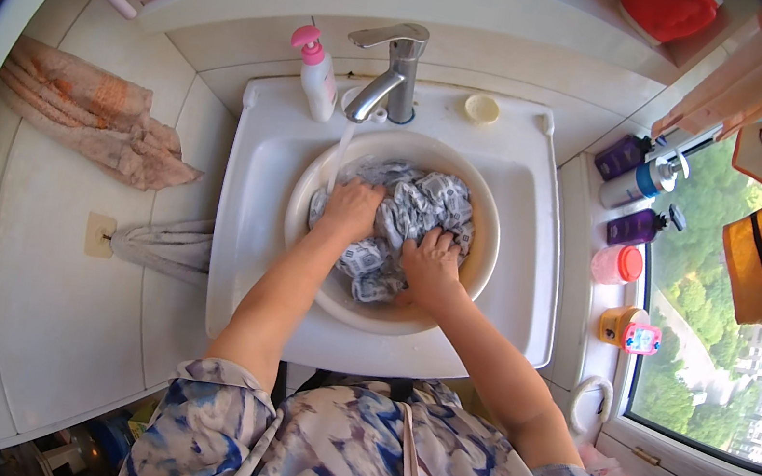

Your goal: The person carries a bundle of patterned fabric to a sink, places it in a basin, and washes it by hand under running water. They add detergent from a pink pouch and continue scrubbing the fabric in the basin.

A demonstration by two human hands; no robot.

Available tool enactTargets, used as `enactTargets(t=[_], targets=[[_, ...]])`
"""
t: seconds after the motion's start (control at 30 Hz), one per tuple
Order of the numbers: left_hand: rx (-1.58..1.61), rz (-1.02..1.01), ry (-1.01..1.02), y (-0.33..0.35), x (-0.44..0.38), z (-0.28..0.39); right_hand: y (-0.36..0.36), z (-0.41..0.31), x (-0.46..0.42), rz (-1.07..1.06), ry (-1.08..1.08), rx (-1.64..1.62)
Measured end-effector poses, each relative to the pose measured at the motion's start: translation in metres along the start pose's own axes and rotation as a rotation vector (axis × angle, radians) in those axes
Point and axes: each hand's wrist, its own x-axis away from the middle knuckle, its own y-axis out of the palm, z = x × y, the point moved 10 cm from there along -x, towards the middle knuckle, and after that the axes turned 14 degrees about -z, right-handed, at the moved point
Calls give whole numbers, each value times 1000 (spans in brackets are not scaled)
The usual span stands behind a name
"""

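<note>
A round cream basin (488, 253) sits in the white sink (531, 259). Inside it lies a bunched, wet, grey-and-white patterned cloth (403, 212). My left hand (352, 208) presses into the cloth on its left side, fingertips partly hidden in the folds. My right hand (432, 267) rests on the cloth's lower right, fingers spread over it and thumb tucked against it. Whether either hand grips the fabric is not plain. Water (342, 152) runs from the chrome faucet (375, 95) into the basin, just above my left hand.
Behind the basin stand a white pump bottle with a pink top (317, 79) and a small yellowish dish (481, 109). Several bottles and jars, among them a purple bottle (635, 226), line the window ledge at right. Towels, one pinkish (99, 114), hang at left.
</note>
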Motion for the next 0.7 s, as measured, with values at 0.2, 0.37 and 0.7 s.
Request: enactTargets(t=[0.2,0.37,0.7], targets=[[624,225,-242,-22,34,-47,-29,31,-6,90,-95,-283],[779,401,-244,-63,94,-61,-101,58,14,494,-159,-363],[40,-121,-52,-53,126,-24,-99,31,14,144,-493,-368]])
